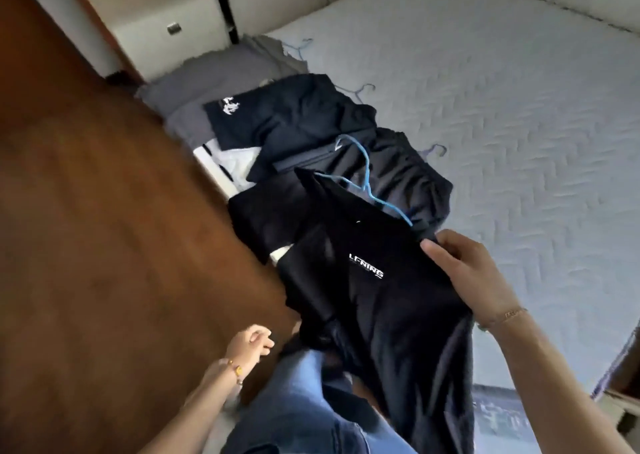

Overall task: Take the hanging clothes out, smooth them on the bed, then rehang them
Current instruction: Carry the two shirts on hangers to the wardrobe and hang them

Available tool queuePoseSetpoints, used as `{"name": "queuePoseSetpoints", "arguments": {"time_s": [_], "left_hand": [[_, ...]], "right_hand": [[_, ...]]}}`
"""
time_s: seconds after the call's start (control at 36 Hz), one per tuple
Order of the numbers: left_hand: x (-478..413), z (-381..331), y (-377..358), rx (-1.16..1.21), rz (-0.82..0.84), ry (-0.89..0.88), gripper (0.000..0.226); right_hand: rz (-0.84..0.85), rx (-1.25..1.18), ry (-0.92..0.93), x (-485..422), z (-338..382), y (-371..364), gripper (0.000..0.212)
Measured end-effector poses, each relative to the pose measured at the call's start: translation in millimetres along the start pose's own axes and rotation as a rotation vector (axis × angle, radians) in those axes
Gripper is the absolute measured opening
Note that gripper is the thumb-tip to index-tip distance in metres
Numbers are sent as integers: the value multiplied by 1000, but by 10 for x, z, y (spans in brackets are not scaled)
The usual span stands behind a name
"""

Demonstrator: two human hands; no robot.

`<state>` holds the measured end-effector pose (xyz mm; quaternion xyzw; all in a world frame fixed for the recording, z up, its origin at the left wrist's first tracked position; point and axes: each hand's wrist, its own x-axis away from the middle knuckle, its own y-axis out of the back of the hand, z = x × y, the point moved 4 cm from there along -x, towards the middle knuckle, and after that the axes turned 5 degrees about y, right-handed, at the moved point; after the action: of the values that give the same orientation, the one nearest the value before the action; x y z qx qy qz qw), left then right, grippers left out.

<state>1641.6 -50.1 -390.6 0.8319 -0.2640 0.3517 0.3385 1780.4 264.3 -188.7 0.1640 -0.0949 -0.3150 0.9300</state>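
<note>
Clothes [311, 124] lie piled on the near-left part of the bed [519, 107], most on hangers. Right hand [464, 273] pinches the black shirt [363, 280] on its blue hanger [367, 180], above the pile. Left hand [249, 344] is loosely curled, holding nothing. Judgement: removal mostly done; smoothing and rehanging remain.

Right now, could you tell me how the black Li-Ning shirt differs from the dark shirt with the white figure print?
The Li-Ning shirt is held up by the right hand on a blue hanger; the figure-print shirt lies on the bed, untouched. The first bears white lettering, the other a white picture. Both are dark tops.
</note>
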Motion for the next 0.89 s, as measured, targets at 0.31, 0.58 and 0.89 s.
{"name": "queuePoseSetpoints", "arguments": {"time_s": [0.31, 0.58, 0.89], "left_hand": [[453, 1383, 604, 424, -142, 349, 14], [163, 1605, 1133, 585, -192, 421, 22], [-711, 1207, 2715, 339, -168, 360, 18]], "right_hand": [[290, -162, 105, -328, 610, -1364, 38], [478, -56, 154, -837, 1054, -2630, 39], [475, -35, 114, -1770, 1609, -3964, 36]]}}
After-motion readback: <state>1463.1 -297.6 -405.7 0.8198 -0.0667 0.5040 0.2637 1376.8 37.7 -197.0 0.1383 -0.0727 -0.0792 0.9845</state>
